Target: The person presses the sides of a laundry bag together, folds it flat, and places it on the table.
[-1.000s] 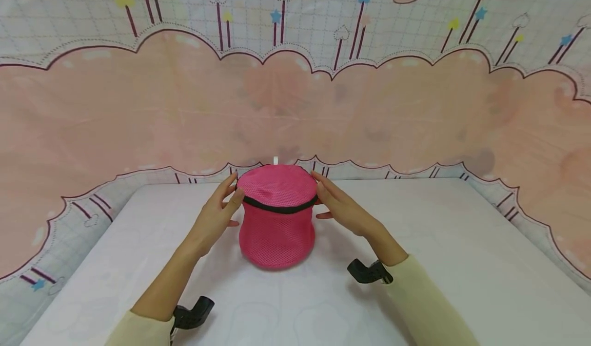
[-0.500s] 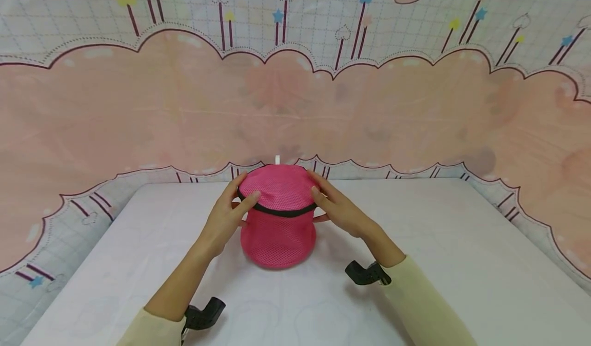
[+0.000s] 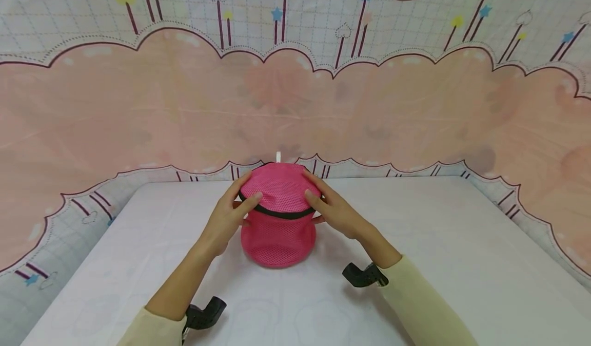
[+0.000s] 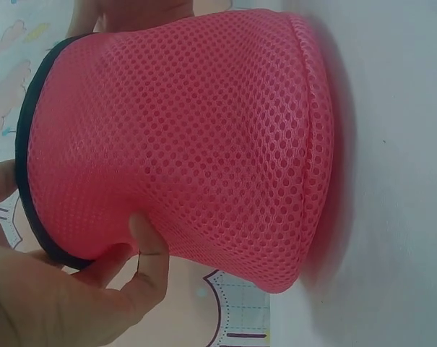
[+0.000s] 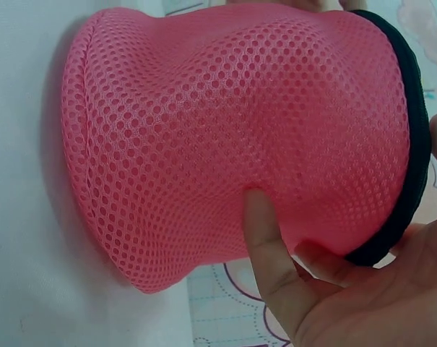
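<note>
A pink mesh laundry bag (image 3: 278,241), shaped like a squat drum, stands upright on the white table. Black trim (image 3: 282,214) runs around its top edge, and a small white tag (image 3: 278,156) sticks up behind. My left hand (image 3: 222,224) grips the upper rim from the left, thumb on the lid and fingers around the side. On the opposite side my right hand (image 3: 342,216) holds the rim the same way. Both wrist views show fingers pressing into the soft mesh wall (image 4: 204,130) below the trim, denting it.
The white tabletop (image 3: 438,253) spreads out on all sides of the bag. A pink and white printed cloth (image 3: 392,110) hangs behind the table. Black wrist mounts (image 3: 205,313) sit by both sleeves, close above the tabletop.
Both hands have closed in from the sides and taken hold of the bag's rim, thumbs now on the lid. The bag has stayed in nearly the same place.
</note>
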Motion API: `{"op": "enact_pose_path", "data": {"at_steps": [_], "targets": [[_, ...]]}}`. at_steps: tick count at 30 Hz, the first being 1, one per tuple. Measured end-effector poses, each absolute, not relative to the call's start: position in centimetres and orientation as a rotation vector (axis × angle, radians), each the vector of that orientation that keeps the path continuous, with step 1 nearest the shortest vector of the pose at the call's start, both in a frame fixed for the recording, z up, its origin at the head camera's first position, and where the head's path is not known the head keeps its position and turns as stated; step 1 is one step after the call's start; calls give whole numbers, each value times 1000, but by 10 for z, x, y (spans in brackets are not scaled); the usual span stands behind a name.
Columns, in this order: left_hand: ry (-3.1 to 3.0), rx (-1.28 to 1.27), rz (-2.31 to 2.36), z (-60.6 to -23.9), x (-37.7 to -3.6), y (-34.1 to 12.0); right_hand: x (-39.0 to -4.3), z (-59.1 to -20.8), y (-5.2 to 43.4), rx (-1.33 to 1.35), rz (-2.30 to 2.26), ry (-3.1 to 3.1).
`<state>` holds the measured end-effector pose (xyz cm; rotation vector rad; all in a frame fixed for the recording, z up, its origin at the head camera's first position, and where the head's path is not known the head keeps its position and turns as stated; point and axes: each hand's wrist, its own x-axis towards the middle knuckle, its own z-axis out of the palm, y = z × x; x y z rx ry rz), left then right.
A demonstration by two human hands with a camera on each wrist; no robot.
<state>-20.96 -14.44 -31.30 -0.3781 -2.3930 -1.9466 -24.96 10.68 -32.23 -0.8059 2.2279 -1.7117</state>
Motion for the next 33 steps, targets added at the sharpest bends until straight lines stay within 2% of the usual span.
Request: {"op": "enact_pose_path", "data": {"at_steps": [33], "targets": [[-2218, -447, -2215, -327, -216, -146, -247, -335, 94, -710, -1905, 2076]]}}
